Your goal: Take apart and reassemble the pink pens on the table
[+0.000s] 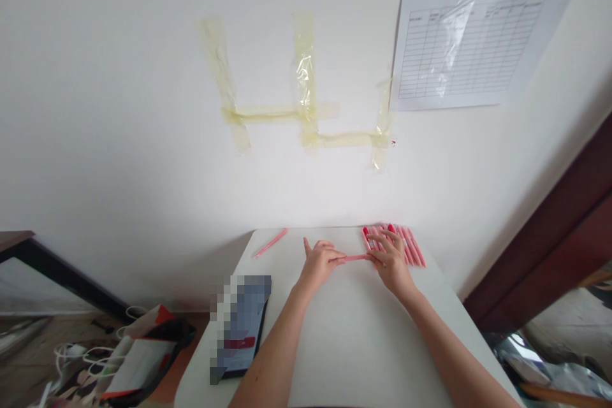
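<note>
A slim pink pen (356, 257) is held level above the white table (363, 344), stretched between my two hands. My left hand (318, 263) pinches its left end, thumb side toward the middle. At the other end, my right hand (391, 262) grips it between thumb and fingertips, with the other fingers raised. Just behind my right hand lies a row of several pink pens (415, 247), some with red ends; the hand covers part of it. Another pink pen (271, 243) rests alone, slanted, near the table's back left corner.
A dark tablet or phone (246, 338), partly blurred out, lies on the table's left side. The white wall (157, 140) rises behind, bearing yellowed tape (306, 76) and a printed sheet (468, 51). Bags (143, 357) and cords sit on the floor at left.
</note>
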A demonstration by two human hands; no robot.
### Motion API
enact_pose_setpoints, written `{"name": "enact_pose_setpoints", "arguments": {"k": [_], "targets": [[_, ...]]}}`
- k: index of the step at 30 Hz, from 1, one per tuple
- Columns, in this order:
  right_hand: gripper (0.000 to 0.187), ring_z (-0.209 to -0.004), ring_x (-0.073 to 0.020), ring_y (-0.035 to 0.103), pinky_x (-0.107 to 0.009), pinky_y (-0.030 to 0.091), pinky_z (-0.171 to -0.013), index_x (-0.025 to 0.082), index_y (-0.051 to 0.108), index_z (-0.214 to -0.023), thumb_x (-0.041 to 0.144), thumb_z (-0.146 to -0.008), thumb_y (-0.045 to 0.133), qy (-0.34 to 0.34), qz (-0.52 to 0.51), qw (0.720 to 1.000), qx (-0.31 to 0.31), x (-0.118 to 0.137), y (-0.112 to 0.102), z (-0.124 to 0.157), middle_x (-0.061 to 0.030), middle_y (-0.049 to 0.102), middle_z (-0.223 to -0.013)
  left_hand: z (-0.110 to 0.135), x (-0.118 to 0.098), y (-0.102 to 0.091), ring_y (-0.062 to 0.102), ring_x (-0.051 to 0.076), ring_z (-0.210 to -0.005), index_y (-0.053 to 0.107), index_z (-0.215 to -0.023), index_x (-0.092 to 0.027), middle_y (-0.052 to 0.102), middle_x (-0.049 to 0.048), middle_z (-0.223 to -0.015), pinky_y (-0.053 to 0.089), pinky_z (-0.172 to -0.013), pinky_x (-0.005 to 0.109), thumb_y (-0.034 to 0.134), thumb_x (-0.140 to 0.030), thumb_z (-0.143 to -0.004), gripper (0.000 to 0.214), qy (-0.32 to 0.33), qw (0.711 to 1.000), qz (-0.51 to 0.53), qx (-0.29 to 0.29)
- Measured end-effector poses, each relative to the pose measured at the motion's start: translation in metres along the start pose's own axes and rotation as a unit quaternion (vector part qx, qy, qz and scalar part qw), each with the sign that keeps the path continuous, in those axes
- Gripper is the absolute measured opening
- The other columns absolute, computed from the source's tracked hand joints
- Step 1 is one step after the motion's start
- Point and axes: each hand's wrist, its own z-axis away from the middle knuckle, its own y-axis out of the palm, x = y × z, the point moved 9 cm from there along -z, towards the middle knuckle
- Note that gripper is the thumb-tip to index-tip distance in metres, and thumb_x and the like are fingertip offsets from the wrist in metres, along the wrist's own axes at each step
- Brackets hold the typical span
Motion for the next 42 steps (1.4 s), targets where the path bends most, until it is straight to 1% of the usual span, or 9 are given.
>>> {"name": "enact_pose_setpoints", "arguments": {"k": [7,12,17,20,25,27,36,40,42], "targets": [[0.018,-0.129,-0.0320,0.039,-0.065,0.033,-0.106,0.025,0.073,-0.077,0.028,-0.089,0.060,-0.020,0.015,1.000,-0.013,0.005,-0.002,-0.001,-0.0030,0.062,-0.129,0.000,0.000,0.000,0.056,0.019,-0.110,0.075,-0.094,-0.035,0.075,-0.0025,-0.094,-0.017,-0.112,0.063,0.060,-0.029,-0.088,0.017,-0.009,1.000,-0.002,-0.005],[0.019,-0.131,-0.0313,0.039,-0.065,0.027,-0.110,0.025,0.072,-0.079,0.028,-0.091,0.058,-0.032,0.030,0.999,-0.002,0.007,0.001,0.000,-0.0018,0.061,-0.131,0.001,-0.002,-0.001,0.058,0.017,-0.105,0.074,-0.089,-0.033,0.074,-0.0038,-0.087,-0.015,-0.112,0.065,0.052,-0.019,-0.090,0.027,-0.007,1.000,0.004,0.001],[0.014,-0.133,-0.0337,0.036,-0.064,0.030,-0.107,0.028,0.073,-0.087,0.033,-0.089,0.060,-0.018,0.034,0.999,0.013,0.000,0.005,0.003,-0.0021,0.058,-0.134,0.002,-0.005,-0.009,0.056,0.019,-0.107,0.073,-0.091,-0.033,0.072,-0.0021,-0.093,-0.014,-0.111,0.067,0.059,-0.031,-0.089,0.015,-0.004,1.000,-0.015,-0.023],[0.020,-0.133,-0.0349,0.035,-0.063,0.033,-0.105,0.028,0.072,-0.100,0.041,-0.086,0.063,0.005,0.038,0.999,0.033,-0.005,0.008,0.004,-0.0056,0.056,-0.134,0.002,-0.007,-0.012,0.055,0.019,-0.110,0.073,-0.091,-0.033,0.071,-0.0014,-0.097,-0.012,-0.111,0.067,0.063,-0.034,-0.086,0.011,-0.001,0.999,-0.027,-0.039],[0.026,-0.131,-0.0342,0.037,-0.065,0.032,-0.104,0.026,0.071,-0.075,0.036,-0.092,0.054,0.012,0.047,0.996,0.068,-0.003,0.013,0.005,-0.0040,0.060,-0.127,0.002,-0.007,-0.013,0.055,0.019,-0.111,0.073,-0.093,-0.033,0.071,-0.0014,-0.098,-0.011,-0.113,0.066,0.066,-0.032,-0.084,0.011,0.003,0.998,-0.027,-0.049],[0.026,-0.129,-0.0342,0.038,-0.066,0.033,-0.103,0.025,0.069,-0.073,0.035,-0.092,0.055,0.009,0.042,0.997,0.068,-0.003,0.014,0.005,-0.0040,0.061,-0.125,0.002,-0.006,-0.012,0.055,0.019,-0.110,0.073,-0.092,-0.034,0.072,-0.0016,-0.098,-0.011,-0.113,0.066,0.066,-0.034,-0.085,0.011,0.005,0.998,-0.026,-0.052],[0.012,-0.129,-0.0339,0.038,-0.061,0.037,-0.101,0.027,0.069,-0.088,0.036,-0.088,0.061,0.008,0.014,0.999,0.031,-0.007,0.011,0.005,-0.0041,0.062,-0.123,0.002,-0.006,-0.010,0.057,0.020,-0.110,0.074,-0.093,-0.034,0.074,-0.0015,-0.094,-0.009,-0.112,0.068,0.062,-0.035,-0.087,0.013,0.000,0.999,-0.022,-0.042],[0.026,-0.129,-0.0346,0.038,-0.059,0.038,-0.102,0.028,0.068,-0.104,0.045,-0.085,0.064,0.024,0.029,0.998,0.048,-0.007,0.011,0.006,-0.0069,0.060,-0.125,0.002,-0.005,-0.012,0.057,0.020,-0.110,0.074,-0.094,-0.035,0.074,-0.0018,-0.095,-0.008,-0.112,0.068,0.062,-0.035,-0.088,0.013,-0.001,0.998,-0.028,-0.053],[0.024,-0.128,-0.0342,0.039,-0.060,0.038,-0.101,0.029,0.069,-0.103,0.045,-0.087,0.061,0.030,0.037,0.997,0.054,-0.007,0.011,0.006,-0.0069,0.059,-0.124,0.002,-0.004,-0.013,0.056,0.020,-0.112,0.074,-0.093,-0.034,0.074,-0.0008,-0.096,-0.007,-0.112,0.069,0.062,-0.036,-0.088,0.013,-0.004,0.998,-0.032,-0.058]]}}
